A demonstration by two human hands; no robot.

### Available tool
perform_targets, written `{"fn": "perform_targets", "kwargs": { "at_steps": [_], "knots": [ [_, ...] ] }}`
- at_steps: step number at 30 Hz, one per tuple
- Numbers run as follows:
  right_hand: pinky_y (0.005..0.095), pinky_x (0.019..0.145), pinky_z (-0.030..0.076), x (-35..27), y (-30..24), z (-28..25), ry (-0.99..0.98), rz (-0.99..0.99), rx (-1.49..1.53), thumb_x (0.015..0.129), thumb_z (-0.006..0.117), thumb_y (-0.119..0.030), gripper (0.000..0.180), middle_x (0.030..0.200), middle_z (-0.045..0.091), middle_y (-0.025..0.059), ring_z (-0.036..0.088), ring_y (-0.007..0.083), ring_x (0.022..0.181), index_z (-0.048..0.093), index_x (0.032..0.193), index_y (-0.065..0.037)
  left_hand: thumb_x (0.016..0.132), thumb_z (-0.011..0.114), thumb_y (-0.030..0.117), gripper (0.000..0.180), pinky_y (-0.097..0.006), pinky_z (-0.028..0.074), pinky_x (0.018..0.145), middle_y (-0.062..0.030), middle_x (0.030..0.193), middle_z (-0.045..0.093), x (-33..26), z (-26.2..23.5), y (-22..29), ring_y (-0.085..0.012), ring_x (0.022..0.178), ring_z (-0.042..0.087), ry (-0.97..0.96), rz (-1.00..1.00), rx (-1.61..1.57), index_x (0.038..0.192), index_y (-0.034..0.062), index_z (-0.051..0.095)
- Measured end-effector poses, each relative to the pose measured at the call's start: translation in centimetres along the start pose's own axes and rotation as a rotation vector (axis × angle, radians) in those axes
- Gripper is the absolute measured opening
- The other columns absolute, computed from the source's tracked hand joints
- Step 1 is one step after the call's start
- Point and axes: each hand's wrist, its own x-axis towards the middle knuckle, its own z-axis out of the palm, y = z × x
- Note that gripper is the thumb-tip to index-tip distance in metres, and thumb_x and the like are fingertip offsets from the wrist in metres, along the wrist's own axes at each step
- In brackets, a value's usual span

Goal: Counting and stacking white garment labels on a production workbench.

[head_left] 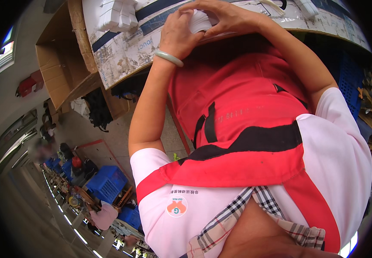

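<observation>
At the top of the head view both my hands rest at the worktable [121, 71], around a small stack of white, thin, layered pieces [200, 21]. My left hand [178, 36], with a pale green bangle [169, 57] at its wrist, has its fingers curled against the stack's left side. From the right, my right hand [231, 17] closes over it, thumb at the near edge and fingers across the far side. The stack's material cannot be made out, and part of it is hidden by my fingers.
More white bundles [116, 16] lie on the table to the left, and another white bundle [307, 7] at the right. A cardboard box [61, 56] stands open beside the table's left end. Blue crates [108, 182] stand further off, near a person in pink [104, 215].
</observation>
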Motion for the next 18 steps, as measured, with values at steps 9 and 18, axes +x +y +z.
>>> {"fn": "perform_targets", "kwargs": {
  "at_steps": [9,18],
  "knots": [
    [0.0373,0.103,0.048,-0.9,1.3,0.6,0.089,0.183,0.042,0.075,0.083,-0.012,0.059,0.12,0.065,0.0109,0.062,0.0265,0.115,0.054,0.127,-0.006,0.072,0.079,0.023,0.051,-0.045,0.05,0.092,-0.0166,0.108,0.064,0.4,-1.0,1.0,-0.0365,0.106,0.06,-0.018,-0.041,0.006,0.117,0.0022,0.065],
    [0.0397,0.087,0.052,3.1,5.6,-2.0,0.279,0.281,-0.429,0.085,0.073,-0.019,0.014,0.1,0.067,0.0076,0.063,0.0301,0.1,0.071,0.096,-0.011,0.073,0.077,0.025,0.052,-0.044,0.051,0.092,-0.0169,0.108,0.064,-0.1,-1.2,2.1,-0.0361,0.104,0.061,0.005,-0.133,-0.015,0.118,0.0,0.066]
  ]
}}
